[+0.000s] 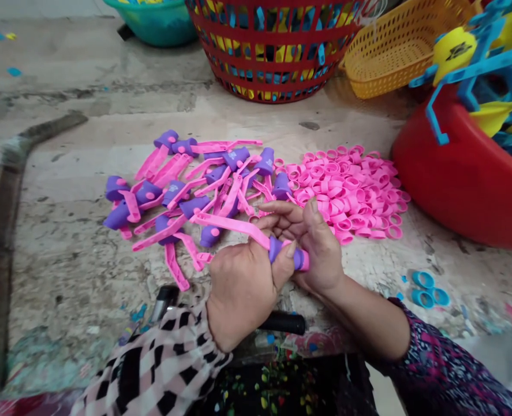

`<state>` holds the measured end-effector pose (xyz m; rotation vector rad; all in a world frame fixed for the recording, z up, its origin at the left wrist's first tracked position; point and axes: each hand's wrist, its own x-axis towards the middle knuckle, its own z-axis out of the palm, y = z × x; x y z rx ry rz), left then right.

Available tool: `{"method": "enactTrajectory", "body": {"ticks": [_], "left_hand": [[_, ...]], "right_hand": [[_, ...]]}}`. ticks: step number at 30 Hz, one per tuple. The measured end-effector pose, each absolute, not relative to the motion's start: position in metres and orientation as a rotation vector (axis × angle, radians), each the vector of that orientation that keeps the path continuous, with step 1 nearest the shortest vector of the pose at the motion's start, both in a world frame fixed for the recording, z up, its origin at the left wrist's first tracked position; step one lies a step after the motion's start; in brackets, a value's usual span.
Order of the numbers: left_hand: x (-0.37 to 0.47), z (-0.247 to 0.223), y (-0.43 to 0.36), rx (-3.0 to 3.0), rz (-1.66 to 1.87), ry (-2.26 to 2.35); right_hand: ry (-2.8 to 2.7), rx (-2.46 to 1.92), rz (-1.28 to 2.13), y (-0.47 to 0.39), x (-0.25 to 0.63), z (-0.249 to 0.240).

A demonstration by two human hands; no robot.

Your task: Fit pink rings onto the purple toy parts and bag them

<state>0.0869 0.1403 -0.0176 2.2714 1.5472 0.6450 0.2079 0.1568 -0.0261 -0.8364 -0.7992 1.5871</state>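
My left hand (245, 283) is closed around a purple plastic cup-like piece (275, 248) with a long pink arm (234, 224) sticking out to the left. A pink ring (305, 260) sits at the right end of the purple piece. Beside that end, my right hand (322, 251) is open, palm turned inward with fingers stretched and thumb up; the ring end lies against or close to its palm. Behind my left hand is a heap of similar purple pieces with pink arms (190, 205). A pile of loose pink rings (346, 190) lies beyond my right hand.
Three blue rings (423, 297) lie at right. A black-handled tool (287, 322) is partly hidden under my left wrist. At the back stand a red basket (277, 86), a yellow basket (385, 63) and a teal basin (160, 26); a red tub (455, 173) is right, a bar (4, 219) left.
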Motion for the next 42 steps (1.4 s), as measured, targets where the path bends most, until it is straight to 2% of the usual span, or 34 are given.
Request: {"method": "enactTrajectory", "body": {"ticks": [6, 12, 17, 23, 37, 42], "left_hand": [[0.09, -0.017, 0.142, 2.235, 0.562, 1.526], [0.089, -0.023, 0.143, 2.212, 0.663, 1.446], [0.086, -0.025, 0.144, 2.263, 0.613, 1.499], [0.09, -0.022, 0.141, 2.302, 0.73, 1.487], [0.094, -0.027, 0.141, 2.178, 0.471, 1.644], [0.095, -0.026, 0.141, 2.172, 0.504, 1.592]], "right_hand": [[-0.798, -0.836, 1.545, 0.155, 0.205, -0.026], [-0.807, -0.833, 1.639, 0.16, 0.212, -0.022], [-0.838, -0.692, 1.797, 0.163, 0.215, -0.02], [-0.716, -0.755, 1.798, 0.162, 0.213, -0.021], [-0.588, -0.848, 1.739, 0.161, 0.207, -0.027], [-0.641, -0.86, 1.782, 0.163, 0.211, -0.024]]}}
